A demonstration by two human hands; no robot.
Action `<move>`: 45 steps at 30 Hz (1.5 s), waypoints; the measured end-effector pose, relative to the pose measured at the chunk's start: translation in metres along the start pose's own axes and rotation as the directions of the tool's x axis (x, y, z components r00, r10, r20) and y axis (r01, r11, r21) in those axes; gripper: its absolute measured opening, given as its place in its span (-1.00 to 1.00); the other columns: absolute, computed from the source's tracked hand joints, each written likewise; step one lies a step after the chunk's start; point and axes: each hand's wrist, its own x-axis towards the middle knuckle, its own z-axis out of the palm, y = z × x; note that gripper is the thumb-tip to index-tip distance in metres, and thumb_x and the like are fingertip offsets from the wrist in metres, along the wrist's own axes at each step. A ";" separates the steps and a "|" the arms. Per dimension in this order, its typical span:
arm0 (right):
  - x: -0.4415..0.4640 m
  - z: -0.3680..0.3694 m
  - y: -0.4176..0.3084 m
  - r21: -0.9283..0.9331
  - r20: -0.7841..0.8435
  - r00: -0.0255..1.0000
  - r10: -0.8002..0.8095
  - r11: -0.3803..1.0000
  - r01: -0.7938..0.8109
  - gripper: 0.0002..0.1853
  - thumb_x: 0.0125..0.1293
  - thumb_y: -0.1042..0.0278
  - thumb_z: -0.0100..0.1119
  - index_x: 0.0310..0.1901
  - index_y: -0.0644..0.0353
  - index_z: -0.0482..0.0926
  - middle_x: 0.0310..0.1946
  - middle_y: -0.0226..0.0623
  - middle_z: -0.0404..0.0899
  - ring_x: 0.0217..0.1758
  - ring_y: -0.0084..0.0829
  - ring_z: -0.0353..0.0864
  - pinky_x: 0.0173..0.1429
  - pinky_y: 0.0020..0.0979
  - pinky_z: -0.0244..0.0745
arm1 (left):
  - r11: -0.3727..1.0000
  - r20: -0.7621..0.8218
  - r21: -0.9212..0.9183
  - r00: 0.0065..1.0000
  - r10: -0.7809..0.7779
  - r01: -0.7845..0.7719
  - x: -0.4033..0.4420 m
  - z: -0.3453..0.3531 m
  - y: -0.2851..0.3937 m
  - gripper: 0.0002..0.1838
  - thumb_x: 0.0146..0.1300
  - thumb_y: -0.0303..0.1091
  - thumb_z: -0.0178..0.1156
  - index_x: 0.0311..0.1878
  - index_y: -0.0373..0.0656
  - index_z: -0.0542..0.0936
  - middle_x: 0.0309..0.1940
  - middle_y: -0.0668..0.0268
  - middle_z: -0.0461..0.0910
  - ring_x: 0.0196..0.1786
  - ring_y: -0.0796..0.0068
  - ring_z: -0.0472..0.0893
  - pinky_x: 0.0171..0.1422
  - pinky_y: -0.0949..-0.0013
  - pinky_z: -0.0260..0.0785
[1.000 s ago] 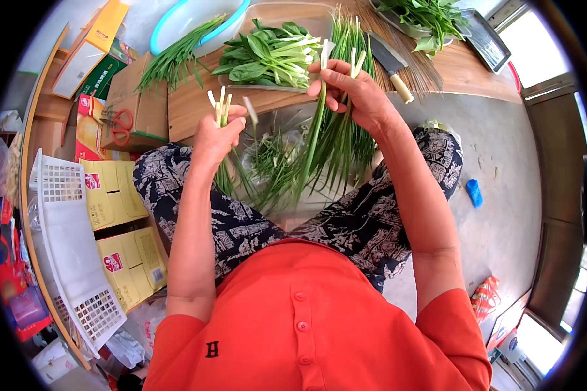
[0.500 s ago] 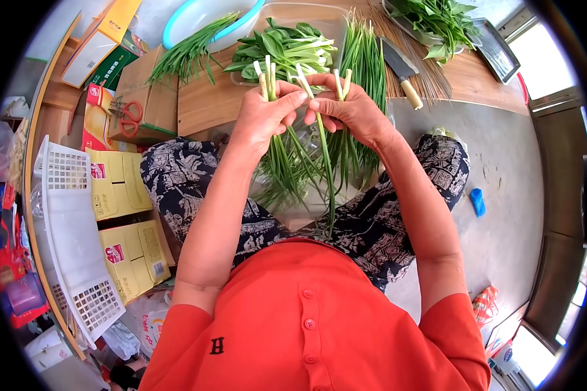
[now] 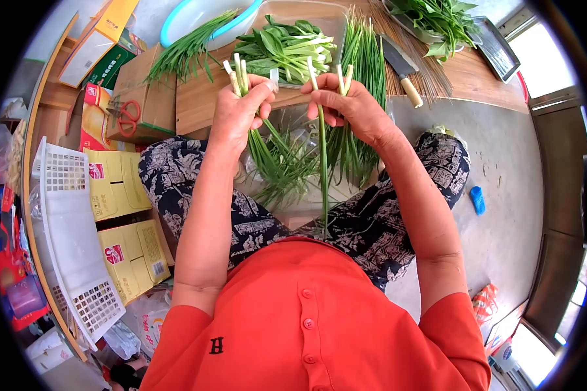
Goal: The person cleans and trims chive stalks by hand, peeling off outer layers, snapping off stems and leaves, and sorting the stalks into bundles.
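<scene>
My left hand is closed round a small bunch of chives, white ends up and green leaves hanging down. A pale, thin scrap of skin shows by its fingertips. To the right, my right hand pinches one long chive between thumb and fingers. A few more stalks stick up from the same hand, their leaves trailing below. The two hands are apart. Beneath them lie loose green leaves, partly over clear plastic.
Across the wooden table are a clear tray of leafy greens, a pile of chives, a knife, a blue-rimmed basin and thin sticks. Red scissors rest at a cardboard box, left.
My left hand has moved left with its bunch, away from my right hand. The pale scrap now shows at its fingertips. The single chive in my right hand hangs straighter.
</scene>
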 end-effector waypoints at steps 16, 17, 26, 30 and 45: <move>0.011 0.005 0.010 0.119 0.103 0.993 0.055 0.991 -0.067 -0.81 0.28 0.36 0.21 -0.11 0.21 0.61 -0.44 -0.54 0.56 -0.54 -0.78 0.29 -0.49 -0.72 0.16 | 0.967 0.697 0.020 0.690 -0.195 0.254 -0.008 0.013 -0.010 -0.76 0.25 -0.36 0.17 -0.09 -0.29 0.47 -0.30 0.28 0.54 -0.45 0.72 0.43 -0.58 0.71 0.13; 0.011 0.003 0.010 0.119 0.102 0.993 0.055 0.991 -0.067 -0.81 0.28 0.36 0.21 -0.11 0.21 0.61 -0.44 -0.54 0.56 -0.54 -0.78 0.29 -0.49 -0.72 0.16 | 0.959 0.709 0.049 0.666 -0.230 0.278 -0.007 0.013 -0.010 -0.69 0.25 -0.35 0.18 0.01 -0.26 0.43 -0.30 0.28 0.54 -0.45 0.73 0.44 -0.57 0.71 0.16; 0.011 0.006 0.008 0.180 -0.088 0.996 0.034 0.983 -0.018 -0.90 0.24 0.39 0.24 -0.29 0.22 0.61 -0.64 -0.53 0.44 -0.66 -0.72 0.22 -0.56 -0.65 0.14 | 0.980 0.642 0.004 0.750 -0.156 0.200 -0.010 0.015 -0.014 -0.65 0.32 -0.18 0.15 -0.02 -0.29 0.52 -0.18 0.19 0.58 -0.33 0.59 0.56 -0.60 0.71 0.11; 0.014 -0.002 0.005 0.206 -0.187 0.982 0.035 0.979 0.005 -0.86 0.24 0.36 0.20 -0.42 0.11 0.46 -0.67 -0.59 0.28 -0.67 -0.70 0.16 -0.55 -0.60 0.01 | 0.967 0.501 -0.143 0.858 -0.111 0.209 -0.009 0.011 -0.015 -0.58 0.32 -0.17 0.17 0.11 -0.26 0.45 -0.07 0.20 0.56 -0.11 0.49 0.64 -0.62 0.71 0.11; 0.012 0.001 0.007 0.235 -0.148 0.988 0.042 0.972 -0.006 -0.89 0.27 0.33 0.16 -0.37 0.11 0.47 -0.57 -0.55 0.42 -0.66 -0.71 0.18 -0.55 -0.63 0.02 | 1.000 0.220 -0.008 0.975 -0.010 0.012 -0.004 0.024 -0.019 -0.81 0.32 -0.33 0.15 -0.15 -0.26 0.57 -0.30 0.25 0.67 -0.34 0.60 0.66 -0.65 0.71 0.12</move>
